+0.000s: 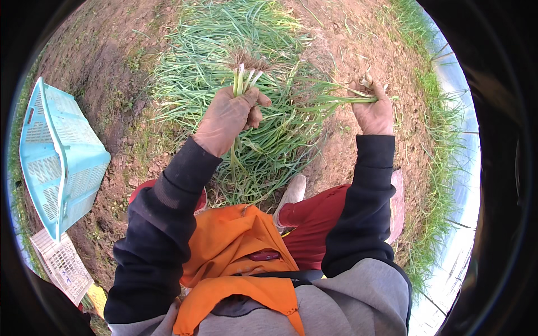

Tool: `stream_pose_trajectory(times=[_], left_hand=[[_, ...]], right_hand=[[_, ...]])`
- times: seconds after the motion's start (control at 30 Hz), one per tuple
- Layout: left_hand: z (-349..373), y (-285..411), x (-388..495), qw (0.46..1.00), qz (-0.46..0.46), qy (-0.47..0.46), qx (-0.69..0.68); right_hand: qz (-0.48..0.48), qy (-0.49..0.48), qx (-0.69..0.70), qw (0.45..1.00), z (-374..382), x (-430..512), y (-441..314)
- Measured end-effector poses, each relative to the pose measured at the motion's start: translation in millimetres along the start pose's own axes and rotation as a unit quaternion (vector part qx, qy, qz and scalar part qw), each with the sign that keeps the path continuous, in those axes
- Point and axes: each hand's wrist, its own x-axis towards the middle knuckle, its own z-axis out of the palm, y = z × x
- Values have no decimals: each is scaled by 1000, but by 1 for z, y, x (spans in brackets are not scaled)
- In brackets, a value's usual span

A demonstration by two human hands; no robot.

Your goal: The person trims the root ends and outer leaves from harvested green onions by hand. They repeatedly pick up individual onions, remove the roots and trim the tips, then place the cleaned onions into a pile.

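My left hand [231, 115] is closed around a small bunch of green onions [243, 80], whose white stems and brown roots stick up above the fist. Over the soil at the right, my right hand [370, 107] grips a few more green onion stalks [336, 99] between thumb and fingers, their leaves pointing left. Beneath and between both hands lies a broad heap of green onions [269, 138], spread from near my feet to the top of the view.
A light-blue plastic crate [80, 155] lies tilted at the left, touching a whitish plastic crate [63, 264]. Brown soil [122, 96] flanks the heap. Grass [441, 147] and plastic sheeting [466, 176] run along the right. My shoe [294, 191] is beside the heap.
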Motion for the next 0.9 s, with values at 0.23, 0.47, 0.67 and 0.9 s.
stream_pose_trajectory(times=[0.23,0.47,0.67,0.9], left_hand=[[4,10,1,999,17,29,19],[11,3,5,996,40,62,43],[-17,14,15,937,215,229,155],[-43,27,10,893,255,313,199]], right_hand=[[11,-5,-156,988,11,-16,3],[-21,-55,-127,990,14,-16,13],[-186,-118,-351,910,5,-10,33],[194,-537,-645,509,-58,-105,164]])
